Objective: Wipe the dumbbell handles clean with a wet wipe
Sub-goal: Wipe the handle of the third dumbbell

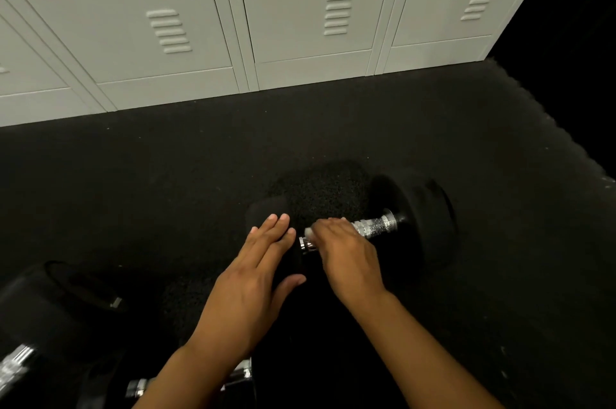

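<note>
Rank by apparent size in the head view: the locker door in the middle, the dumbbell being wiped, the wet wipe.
1. Locker door, though farthest away.
2. Dumbbell.
3. Wet wipe, mostly hidden under the right hand.

Black dumbbell heads flank a shiny silver handle with knurled cross-hatching; the wipe is white, floor black-speckled, lockers pale grey.

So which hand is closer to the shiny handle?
The right hand. It is wrapped over the shiny handle with a white wipe. The left hand rests flat on the black weight beside it.
</note>
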Demonstrator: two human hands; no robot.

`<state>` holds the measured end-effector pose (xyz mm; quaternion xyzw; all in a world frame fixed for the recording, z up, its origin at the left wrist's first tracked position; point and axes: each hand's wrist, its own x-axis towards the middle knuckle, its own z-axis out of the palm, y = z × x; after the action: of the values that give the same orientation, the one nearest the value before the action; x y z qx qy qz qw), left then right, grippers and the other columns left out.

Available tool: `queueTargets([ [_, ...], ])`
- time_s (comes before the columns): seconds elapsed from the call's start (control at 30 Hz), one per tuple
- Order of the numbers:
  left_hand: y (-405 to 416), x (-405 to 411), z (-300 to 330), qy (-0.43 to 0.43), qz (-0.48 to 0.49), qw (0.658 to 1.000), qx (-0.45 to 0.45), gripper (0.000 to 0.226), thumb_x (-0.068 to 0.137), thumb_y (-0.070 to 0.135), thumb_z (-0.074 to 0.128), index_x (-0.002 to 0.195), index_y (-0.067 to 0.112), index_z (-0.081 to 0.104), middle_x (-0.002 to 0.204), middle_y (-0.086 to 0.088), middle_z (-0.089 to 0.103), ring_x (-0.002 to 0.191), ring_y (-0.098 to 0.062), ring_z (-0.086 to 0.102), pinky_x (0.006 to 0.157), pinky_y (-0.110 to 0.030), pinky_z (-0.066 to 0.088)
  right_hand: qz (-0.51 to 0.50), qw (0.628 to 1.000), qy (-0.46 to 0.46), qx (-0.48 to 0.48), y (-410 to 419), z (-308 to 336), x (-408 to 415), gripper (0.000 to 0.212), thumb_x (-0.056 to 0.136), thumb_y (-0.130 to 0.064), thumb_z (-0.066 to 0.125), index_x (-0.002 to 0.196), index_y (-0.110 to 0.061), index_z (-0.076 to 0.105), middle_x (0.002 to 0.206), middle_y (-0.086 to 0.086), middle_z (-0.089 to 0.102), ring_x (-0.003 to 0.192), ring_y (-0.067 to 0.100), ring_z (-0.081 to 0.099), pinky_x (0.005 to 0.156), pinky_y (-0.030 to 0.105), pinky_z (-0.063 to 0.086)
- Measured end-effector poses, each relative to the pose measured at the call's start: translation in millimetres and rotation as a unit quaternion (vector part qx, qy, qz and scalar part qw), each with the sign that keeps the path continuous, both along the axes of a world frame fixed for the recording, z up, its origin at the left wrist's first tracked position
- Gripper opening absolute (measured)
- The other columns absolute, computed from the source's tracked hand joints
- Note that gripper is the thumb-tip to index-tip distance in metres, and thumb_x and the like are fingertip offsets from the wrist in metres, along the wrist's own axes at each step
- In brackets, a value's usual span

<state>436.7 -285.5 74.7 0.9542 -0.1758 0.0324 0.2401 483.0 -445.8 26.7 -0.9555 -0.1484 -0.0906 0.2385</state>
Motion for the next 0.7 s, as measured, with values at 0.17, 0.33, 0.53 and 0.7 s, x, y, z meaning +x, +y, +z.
queueTargets([
  [0.17,0.1,-0.6,0.3,0.002,-0.007,1.000,-0.002,0.057,0.086,0.044,0.046,0.131,0.009,0.049,0.144,0.000,0.039,0.137,-0.009,0.026,0.114,-0.024,0.012,0.051,0.998,-0.033,-0.011,-4.8,-6.6,-13.3,0.034,0.083,-0.017,0.042,0.103,-0.009,0.069,0.107,0.004,0.069,0.104,0.019,0.062,0.100,0.030,0.039],
  [0.33,0.3,-0.3,-2.3,-0.005,-0.006,1.000,-0.007,0.057,0.087,0.043,0.046,0.133,0.010,0.047,0.146,-0.001,0.038,0.139,-0.011,0.025,0.114,-0.028,0.014,0.026,0.994,0.069,-0.083,0.7,17.2,10.7,0.025,0.093,-0.029,0.043,0.087,-0.015,0.063,0.090,0.003,0.067,0.089,0.022,0.061,0.067,0.029,0.037],
  [0.53,-0.7,0.9,1.8,0.000,-0.005,1.000,-0.002,0.057,0.085,0.044,0.045,0.131,0.009,0.049,0.144,-0.002,0.040,0.137,-0.010,0.025,0.114,-0.027,0.009,0.063,0.985,0.126,-0.099,4.7,32.8,18.3,0.030,0.096,-0.035,0.039,0.087,-0.016,0.059,0.090,0.009,0.066,0.086,0.030,0.059,0.062,0.031,0.032],
  [0.7,-1.4,1.4,-0.5,0.000,-0.001,1.000,-0.001,0.057,0.085,0.042,0.044,0.131,0.008,0.049,0.144,-0.002,0.040,0.137,-0.010,0.025,0.114,-0.026,0.008,0.046,0.965,0.215,-0.144,4.2,40.3,43.0,0.028,0.092,-0.034,0.047,0.095,-0.014,0.066,0.096,0.014,0.065,0.092,0.033,0.059,0.068,0.031,0.040],
])
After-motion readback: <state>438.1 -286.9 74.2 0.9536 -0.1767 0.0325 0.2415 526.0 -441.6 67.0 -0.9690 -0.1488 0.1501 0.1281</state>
